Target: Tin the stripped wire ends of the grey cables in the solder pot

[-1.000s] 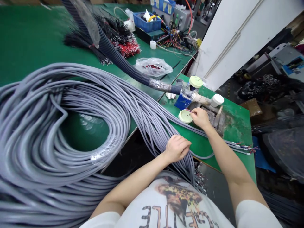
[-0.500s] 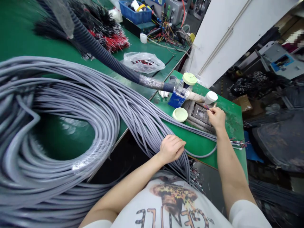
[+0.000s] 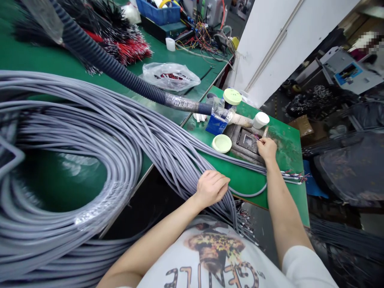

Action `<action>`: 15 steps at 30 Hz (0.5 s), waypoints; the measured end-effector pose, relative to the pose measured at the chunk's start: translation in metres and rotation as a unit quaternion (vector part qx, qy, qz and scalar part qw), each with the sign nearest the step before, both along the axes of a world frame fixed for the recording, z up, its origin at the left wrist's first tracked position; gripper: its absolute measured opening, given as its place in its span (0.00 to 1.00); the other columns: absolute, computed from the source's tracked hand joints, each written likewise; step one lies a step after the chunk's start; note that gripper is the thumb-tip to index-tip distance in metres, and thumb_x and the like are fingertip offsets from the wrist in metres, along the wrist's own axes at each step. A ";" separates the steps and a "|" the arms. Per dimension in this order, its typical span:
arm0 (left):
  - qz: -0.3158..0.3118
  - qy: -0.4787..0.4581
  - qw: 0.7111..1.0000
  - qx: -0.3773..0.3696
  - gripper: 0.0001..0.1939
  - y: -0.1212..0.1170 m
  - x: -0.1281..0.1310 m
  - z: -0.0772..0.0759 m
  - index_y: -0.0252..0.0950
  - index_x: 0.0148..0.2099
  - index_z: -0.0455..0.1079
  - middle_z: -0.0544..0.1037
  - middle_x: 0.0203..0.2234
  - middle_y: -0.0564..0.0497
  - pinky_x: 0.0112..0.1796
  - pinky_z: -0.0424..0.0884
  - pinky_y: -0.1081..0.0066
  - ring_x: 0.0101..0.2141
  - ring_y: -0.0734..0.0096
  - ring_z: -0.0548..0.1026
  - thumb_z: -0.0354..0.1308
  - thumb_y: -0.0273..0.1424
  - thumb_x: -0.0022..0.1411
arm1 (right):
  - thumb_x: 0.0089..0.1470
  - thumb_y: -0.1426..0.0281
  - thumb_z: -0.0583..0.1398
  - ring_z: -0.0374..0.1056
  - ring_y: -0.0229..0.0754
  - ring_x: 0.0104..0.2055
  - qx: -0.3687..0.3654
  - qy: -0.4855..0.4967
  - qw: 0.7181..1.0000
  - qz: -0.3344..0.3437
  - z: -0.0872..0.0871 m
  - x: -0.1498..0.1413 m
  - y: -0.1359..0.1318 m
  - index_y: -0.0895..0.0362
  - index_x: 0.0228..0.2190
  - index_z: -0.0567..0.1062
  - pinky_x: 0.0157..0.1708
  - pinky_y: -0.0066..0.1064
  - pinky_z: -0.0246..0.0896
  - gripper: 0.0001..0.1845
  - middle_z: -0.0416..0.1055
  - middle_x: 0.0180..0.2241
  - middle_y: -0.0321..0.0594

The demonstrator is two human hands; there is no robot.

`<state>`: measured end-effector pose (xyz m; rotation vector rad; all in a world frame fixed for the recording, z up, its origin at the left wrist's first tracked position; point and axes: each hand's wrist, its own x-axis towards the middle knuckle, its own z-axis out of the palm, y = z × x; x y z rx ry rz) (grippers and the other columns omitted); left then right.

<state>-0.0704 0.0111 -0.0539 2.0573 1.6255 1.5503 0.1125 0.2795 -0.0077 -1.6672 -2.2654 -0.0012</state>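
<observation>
My left hand is closed, fingers curled, at the thick bundle of grey cables in front of my chest; its fingertips are hidden. Farther right, my right hand pinches a cable's thin coloured wires. Their tips point left over the square metal-lined well of a dirty grey block, which looks like a solder pot. Several grey cables pass under my right forearm, and their stripped wire ends fan out beyond it.
A ribbed black hose slants down to a nozzle beside the block. Around it stand a pale green dish, a white tub, a green-lidded jar and a blue box. A large cable coil covers the left.
The coloured wires in my right hand have dipped lower towards the well of the block. My left hand stays at the bundle. The whole view has shifted slightly.
</observation>
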 end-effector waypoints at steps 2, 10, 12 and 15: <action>-0.001 0.001 1.000 -0.001 0.10 0.000 0.000 0.000 0.41 0.44 0.71 0.80 0.32 0.50 0.41 0.63 0.64 0.35 0.67 0.76 0.54 0.26 0.61 | 0.48 0.64 0.55 0.66 0.47 0.33 -0.003 0.000 1.000 0.000 -0.002 0.000 0.001 0.59 0.31 0.81 0.34 0.34 0.56 0.18 0.75 0.32 0.48; 0.005 0.012 1.000 0.006 0.10 0.000 0.000 0.001 0.41 0.44 0.71 0.80 0.32 0.50 0.40 0.63 0.64 0.35 0.67 0.76 0.54 0.26 0.61 | 0.47 0.66 0.55 0.66 0.47 0.32 -0.002 0.020 1.000 0.012 0.003 -0.003 -0.002 0.60 0.29 0.80 0.34 0.35 0.57 0.16 0.75 0.29 0.48; 0.005 0.015 1.000 0.004 0.10 0.000 0.000 0.001 0.41 0.44 0.71 0.80 0.32 0.50 0.40 0.64 0.64 0.35 0.67 0.76 0.54 0.26 0.61 | 0.47 0.66 0.55 0.66 0.46 0.31 0.003 0.035 0.999 0.028 0.011 -0.005 -0.007 0.60 0.28 0.80 0.33 0.35 0.57 0.16 0.74 0.28 0.47; 0.004 0.024 1.000 0.002 0.09 0.000 0.000 0.002 0.41 0.44 0.71 0.80 0.32 0.50 0.40 0.64 0.64 0.35 0.67 0.76 0.54 0.26 0.61 | 0.49 0.64 0.55 0.65 0.43 0.30 0.002 0.060 0.996 0.070 0.027 -0.013 -0.021 0.59 0.28 0.79 0.32 0.32 0.57 0.15 0.73 0.27 0.43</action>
